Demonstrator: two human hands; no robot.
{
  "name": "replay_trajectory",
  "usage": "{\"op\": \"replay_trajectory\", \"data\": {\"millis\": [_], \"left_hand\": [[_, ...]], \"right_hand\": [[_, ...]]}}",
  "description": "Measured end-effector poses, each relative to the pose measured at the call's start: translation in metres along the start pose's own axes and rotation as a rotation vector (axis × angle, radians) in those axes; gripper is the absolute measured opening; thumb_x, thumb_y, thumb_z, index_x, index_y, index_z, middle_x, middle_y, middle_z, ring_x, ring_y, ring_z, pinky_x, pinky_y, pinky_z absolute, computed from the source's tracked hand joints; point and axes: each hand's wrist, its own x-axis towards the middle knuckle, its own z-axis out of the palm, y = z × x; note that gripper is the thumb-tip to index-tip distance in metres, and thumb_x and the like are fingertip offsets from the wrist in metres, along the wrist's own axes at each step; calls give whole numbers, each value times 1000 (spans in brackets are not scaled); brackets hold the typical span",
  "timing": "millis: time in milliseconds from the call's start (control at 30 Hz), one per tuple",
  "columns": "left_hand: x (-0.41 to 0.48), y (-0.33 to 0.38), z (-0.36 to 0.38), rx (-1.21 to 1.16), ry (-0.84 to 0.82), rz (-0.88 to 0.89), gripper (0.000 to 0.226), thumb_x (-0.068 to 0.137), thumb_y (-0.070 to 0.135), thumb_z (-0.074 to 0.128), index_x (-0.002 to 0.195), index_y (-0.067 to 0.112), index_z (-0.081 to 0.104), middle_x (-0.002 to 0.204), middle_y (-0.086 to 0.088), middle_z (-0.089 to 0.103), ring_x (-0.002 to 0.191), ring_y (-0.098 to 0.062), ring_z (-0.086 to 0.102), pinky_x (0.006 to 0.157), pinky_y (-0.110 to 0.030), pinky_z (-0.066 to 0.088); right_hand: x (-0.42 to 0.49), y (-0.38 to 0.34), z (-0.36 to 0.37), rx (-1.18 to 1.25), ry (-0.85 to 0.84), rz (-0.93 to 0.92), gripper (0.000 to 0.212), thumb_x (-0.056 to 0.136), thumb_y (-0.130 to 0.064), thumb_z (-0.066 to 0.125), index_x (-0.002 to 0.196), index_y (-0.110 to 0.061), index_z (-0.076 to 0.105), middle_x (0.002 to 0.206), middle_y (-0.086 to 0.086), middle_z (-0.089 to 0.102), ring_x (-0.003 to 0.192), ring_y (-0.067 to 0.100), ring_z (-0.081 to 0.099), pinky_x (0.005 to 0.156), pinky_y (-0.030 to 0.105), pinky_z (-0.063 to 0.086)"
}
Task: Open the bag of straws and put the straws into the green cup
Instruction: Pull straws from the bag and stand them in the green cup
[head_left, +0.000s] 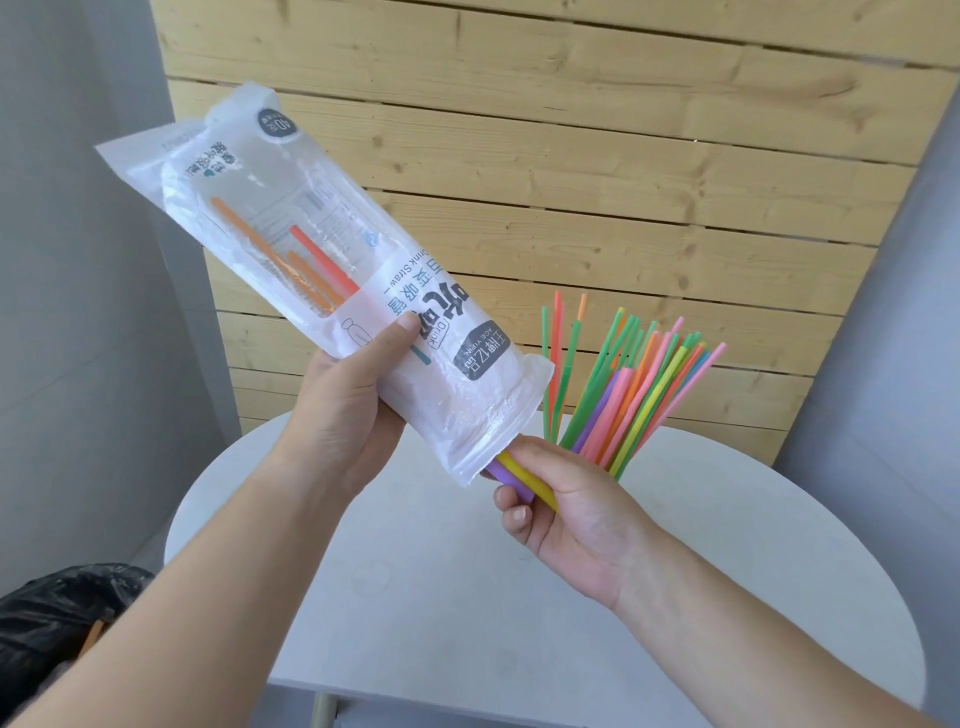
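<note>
straw bag: tilting above the white round table, open mouth facing down-right
left hand: gripping bag mid-body
right hand: pinching purple and yellow straws at bag mouth
straw bunch: standing behind right hand; cup hidden

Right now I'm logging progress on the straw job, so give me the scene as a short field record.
left hand: holds the bag tilted, open end down
right hand: grip on yellow and purple straws at the bag mouth
left in bag: orange and red straws
already out: straw bunch standing behind the right hand
green cup: hidden
table: white, round
</note>
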Motion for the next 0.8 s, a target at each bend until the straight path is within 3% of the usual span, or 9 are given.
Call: {"op": "replay_trajectory", "data": {"millis": [133, 300, 433, 533, 633, 767, 800], "left_hand": [[2, 0, -3, -26, 36, -3, 43, 102, 5, 57, 144, -4, 53, 136, -21, 65, 132, -40, 59, 111, -56, 47], [4, 0, -3, -90, 74, -19, 44, 102, 6, 56, 146, 1, 54, 143, -18, 63, 127, -30, 66, 105, -48, 54], [5, -2, -5, -145, 94, -26, 44, 103, 7, 56, 147, 4, 54, 136, -12, 68, 126, -27, 66, 103, -46, 55], [2, -8, -1, -126, 53, -50, 45, 102, 7, 57, 146, 0, 53, 135, -14, 67, 128, -31, 64, 108, -51, 51], [1, -9, 3, -77, 3, -44, 44, 102, 6, 56, 144, -4, 53, 129, -16, 68, 124, -33, 66, 109, -52, 50], [2, -3, 0, -79, 1, -26, 45, 101, 5, 56, 145, -5, 51, 135, -20, 65, 129, -36, 62, 109, -52, 50], [3, -2, -1, -79, 3, -22, 46, 101, 5, 56, 146, -5, 51, 137, -22, 64, 131, -37, 61, 109, -52, 50]], "right_hand": [[1, -4, -1, 32, 69, -14, 14, 86, -22, 72, 91, -9, 72, 78, 8, 71, 51, 12, 59, 40, 18, 45], [1, -9, -4, 106, 76, -57, 21, 90, -20, 69, 101, -2, 69, 79, 13, 70, 57, 17, 67, 47, 23, 54], [3, -7, -5, 99, 92, -114, 21, 90, -18, 69, 105, -3, 68, 75, 9, 70, 60, 16, 69, 50, 22, 56], [3, -5, -4, 51, 81, -84, 12, 91, -21, 69, 92, -10, 74, 75, 6, 71, 58, 15, 67, 44, 20, 50], [3, -5, -4, 6, 66, -40, 12, 91, -13, 66, 81, -14, 72, 66, 1, 68, 50, 10, 59, 38, 15, 41], [5, -5, -7, 27, 9, -16, 4, 82, -11, 72, 84, -9, 68, 71, 4, 66, 48, 8, 49, 35, 14, 34], [6, -5, -9, 22, 0, -16, 15, 76, -14, 75, 88, -7, 68, 74, 6, 67, 48, 7, 48, 35, 14, 32]]}}
